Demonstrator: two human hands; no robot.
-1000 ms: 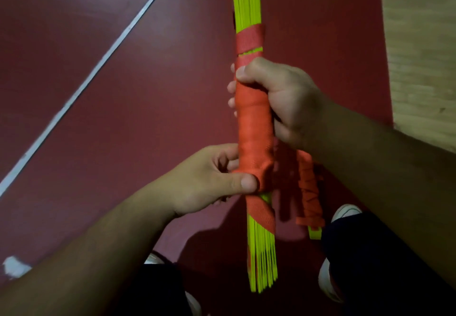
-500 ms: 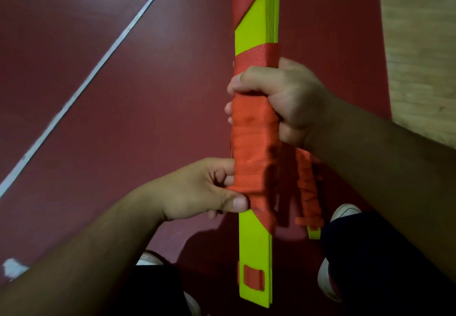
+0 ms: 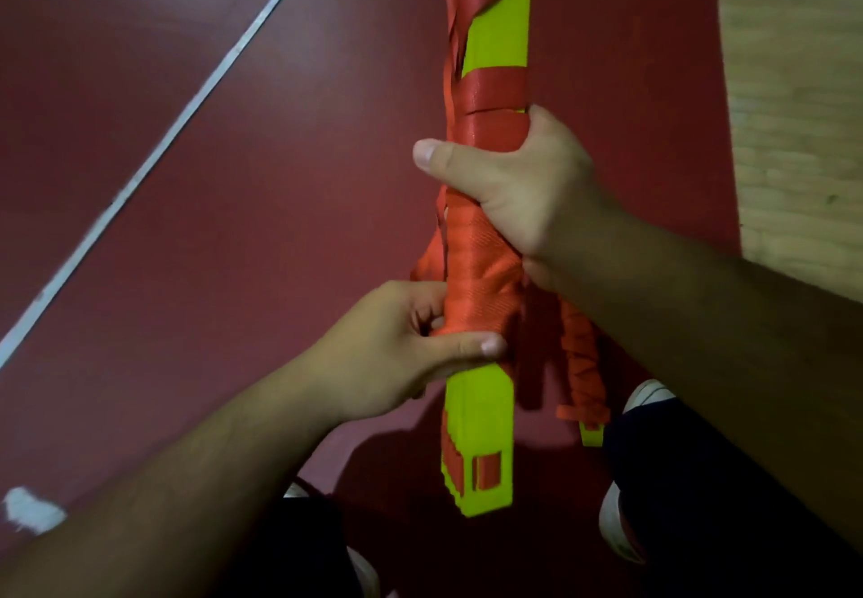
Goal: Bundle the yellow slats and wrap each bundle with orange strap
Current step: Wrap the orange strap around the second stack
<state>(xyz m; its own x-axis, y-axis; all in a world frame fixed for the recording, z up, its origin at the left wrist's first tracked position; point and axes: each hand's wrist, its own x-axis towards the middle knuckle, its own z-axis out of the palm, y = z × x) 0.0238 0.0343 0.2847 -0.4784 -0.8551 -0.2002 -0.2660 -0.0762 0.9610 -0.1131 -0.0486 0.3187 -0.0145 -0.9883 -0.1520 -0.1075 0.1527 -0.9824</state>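
Note:
A bundle of yellow slats [image 3: 481, 415] runs from the top of the view down toward me, held above the floor. Orange strap [image 3: 481, 289] is wound thickly round its middle, with looser turns higher up near the top edge. My right hand [image 3: 518, 186] grips the wrapped part from the right, thumb across its front. My left hand [image 3: 397, 350] pinches the lower edge of the wrapping, thumb pressed across the strap. A second strapped yellow bundle [image 3: 589, 429] lies on the floor behind, mostly hidden by my right forearm.
A dark red floor [image 3: 233, 224] with a white line [image 3: 154, 163] lies below. A pale wooden floor [image 3: 794, 84] begins at the right. My white shoes [image 3: 616, 523] and dark trouser legs sit at the bottom. A white scrap [image 3: 32, 511] lies at lower left.
The bundle has turned about its length, from slat edges to its flat yellow face. My right thumb now lies across the front, and loose strap edges show on the left.

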